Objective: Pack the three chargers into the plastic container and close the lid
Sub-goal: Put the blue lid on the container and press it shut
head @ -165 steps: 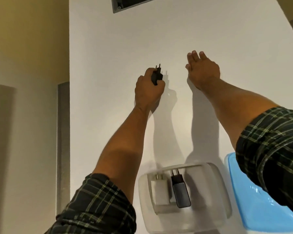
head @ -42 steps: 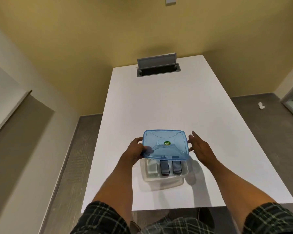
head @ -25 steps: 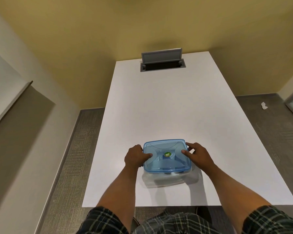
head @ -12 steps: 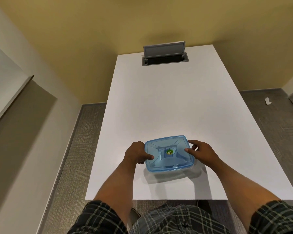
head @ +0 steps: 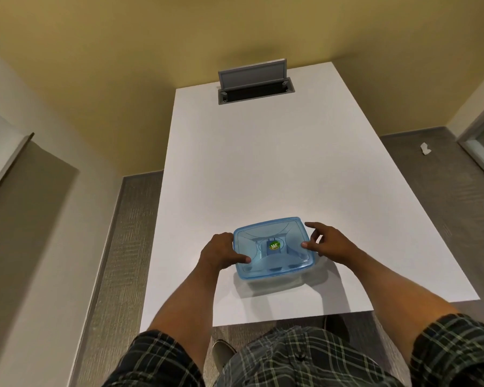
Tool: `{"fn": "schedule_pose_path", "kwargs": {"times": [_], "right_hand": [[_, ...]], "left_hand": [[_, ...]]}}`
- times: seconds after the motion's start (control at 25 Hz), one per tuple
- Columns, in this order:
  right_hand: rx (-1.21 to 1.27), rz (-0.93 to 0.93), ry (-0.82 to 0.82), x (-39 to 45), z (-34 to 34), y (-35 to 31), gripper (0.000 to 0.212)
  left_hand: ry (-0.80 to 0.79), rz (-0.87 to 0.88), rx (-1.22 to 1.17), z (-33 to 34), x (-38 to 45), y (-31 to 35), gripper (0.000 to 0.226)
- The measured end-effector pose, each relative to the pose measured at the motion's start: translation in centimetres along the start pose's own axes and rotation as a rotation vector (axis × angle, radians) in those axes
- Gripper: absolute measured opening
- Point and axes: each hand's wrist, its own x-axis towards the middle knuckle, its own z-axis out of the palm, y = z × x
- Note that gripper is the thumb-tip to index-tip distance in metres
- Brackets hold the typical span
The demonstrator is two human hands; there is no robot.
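The blue translucent lid (head: 263, 265) with a green sticker sits on the clear plastic container (head: 274, 284) near the table's front edge. A dark charger (head: 273, 254) shows dimly through the lid; the others are hidden. My left hand (head: 218, 254) holds the container's left side, fingers curled at the rim and thumb lying on the lid. My right hand (head: 330, 244) is at the right side with fingers spread; its thumb touches the lid's right edge and the index finger hovers by the far right corner.
The white table (head: 263, 163) stretches away from me to an open grey cable box (head: 253, 82) at its far end. A scrap of paper (head: 425, 148) lies on the grey floor to the right. My shoe (head: 222, 356) shows below the table edge.
The lid went from hovering over the open container to lying on it. Both hands pressed on it; now the right hand's fingers have lifted and spread. Earlier my left hand picked up a black charger.
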Motion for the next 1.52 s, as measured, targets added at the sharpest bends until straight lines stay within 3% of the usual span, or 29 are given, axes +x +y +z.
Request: {"fn": "schedule_pose_path", "kwargs": {"times": [0.16,0.52,0.64,0.72,0.88,1.0,1.12,1.2,1.36,1.52], "right_hand": [[-0.033,0.020,-0.189,-0.1,-0.3,-0.2,0.098],[-0.037,-0.007,-0.271,-0.3,-0.4,0.2,0.122],[-0.033,-0.033,-0.246,-0.4,-0.5,0.2,0.136],[-0.104,-0.060,-0.258,-0.3,-0.8,-0.2,0.134],[-0.284,-0.071,-0.299,0.3,-1.3,-1.2,0.131],[-0.357,-0.052,-0.256,1.2,-1.8,-2.2,0.110],[-0.320,-0.062,-0.123,2.7,-2.2,-3.3,0.055],[-0.263,-0.064,-0.038,3.3,-1.8,-3.8,0.033],[-0.129,0.015,0.015,3.6,-0.9,-4.0,0.020],[-0.034,0.160,-0.004,4.8,-1.2,-4.1,0.034]], "left_hand": [[0.011,0.023,-0.009,0.0,-0.2,0.0,0.081],[-0.022,0.044,0.011,1.5,-0.8,0.2,0.082],[-0.035,0.041,0.078,1.2,-0.9,0.7,0.113],[-0.057,0.046,0.134,1.0,-0.9,1.2,0.133],[-0.116,0.058,0.231,0.7,-0.6,1.7,0.139],[-0.175,0.055,0.319,0.3,-0.3,2.0,0.148],[-0.178,0.059,0.401,0.3,-0.2,2.6,0.148],[-0.166,0.057,0.421,0.4,-0.1,2.7,0.147],[-0.153,0.064,0.450,0.6,0.1,2.6,0.146],[-0.145,0.075,0.473,0.5,0.5,2.7,0.145]]}}
